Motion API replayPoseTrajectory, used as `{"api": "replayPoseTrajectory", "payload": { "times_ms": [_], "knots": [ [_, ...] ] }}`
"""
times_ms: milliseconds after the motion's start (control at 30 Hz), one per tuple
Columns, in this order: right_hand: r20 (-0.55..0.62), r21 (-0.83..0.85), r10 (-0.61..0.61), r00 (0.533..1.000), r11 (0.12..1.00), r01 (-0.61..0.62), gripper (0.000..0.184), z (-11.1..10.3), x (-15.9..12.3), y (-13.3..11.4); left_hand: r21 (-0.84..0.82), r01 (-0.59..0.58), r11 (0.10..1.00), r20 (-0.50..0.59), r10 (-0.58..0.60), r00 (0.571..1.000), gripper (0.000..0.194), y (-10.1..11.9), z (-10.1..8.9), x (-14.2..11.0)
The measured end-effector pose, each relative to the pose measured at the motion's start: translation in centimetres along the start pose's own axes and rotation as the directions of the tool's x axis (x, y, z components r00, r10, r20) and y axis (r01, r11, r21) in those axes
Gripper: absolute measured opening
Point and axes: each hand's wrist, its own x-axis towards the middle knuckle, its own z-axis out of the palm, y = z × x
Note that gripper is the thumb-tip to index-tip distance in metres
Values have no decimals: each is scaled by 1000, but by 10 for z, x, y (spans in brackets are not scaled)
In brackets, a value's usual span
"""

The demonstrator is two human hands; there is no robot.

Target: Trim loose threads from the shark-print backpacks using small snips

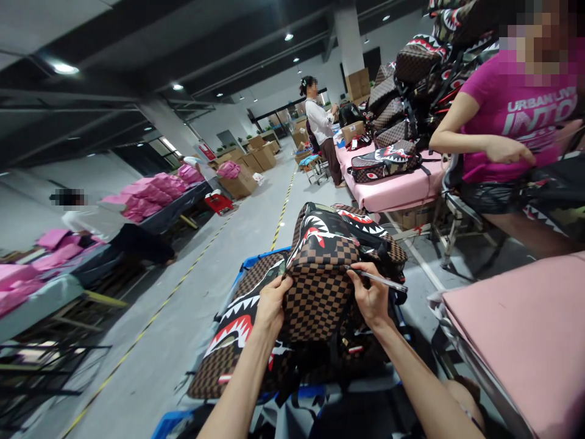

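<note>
A brown-and-black checkered backpack (317,299) with a shark-mouth print is tilted up in front of me, its checkered base facing me. My left hand (273,302) is closed on the backpack's left edge, thumb on top. At the right edge, my right hand (371,297) is closed round a clear pen (386,281) that points out to the right. Its thumb and fingertips also touch the backpack's seam. Beneath lie more shark-print backpacks (205,381), heaped on something with a blue rim (171,421).
Pink-covered tables (521,329) stand to the right, the farther one bearing a tall backpack pile (388,103). A co-worker in a pink shirt (512,116) is close on the right. Others work farther off. Pink bundles (150,195) cover tables at left; cartons (260,160) stand behind.
</note>
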Motion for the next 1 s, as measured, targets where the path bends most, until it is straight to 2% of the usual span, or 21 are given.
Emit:
{"api": "replayPoseTrajectory", "payload": {
  "times_ms": [167,367,533,667,833,1000],
  "knots": [
    [-18,-83,-28,999,996,27,5,-2,-2,3,15,-4,1000,5,4,1000,45,-2,-1,0],
    [13,-73,-52,999,996,53,5,-3,-3,3,16,-8,1000,5,8,1000,44,-3,-1,-1],
    [-12,-93,-56,998,994,54,5,-1,-4,1,19,-8,1000,5,8,1000,43,-3,0,-3],
    [30,-76,-72,997,994,74,4,0,-2,-3,25,-4,1000,6,4,1000,42,-3,-1,-3],
    [0,-102,-45,999,994,45,4,-3,-4,-2,11,-4,1000,8,4,1000,44,-5,-2,-4],
    [25,-93,-40,999,995,43,5,-3,-5,-1,7,9,1000,11,-9,1000,43,-3,1,-6]
  ]
}}
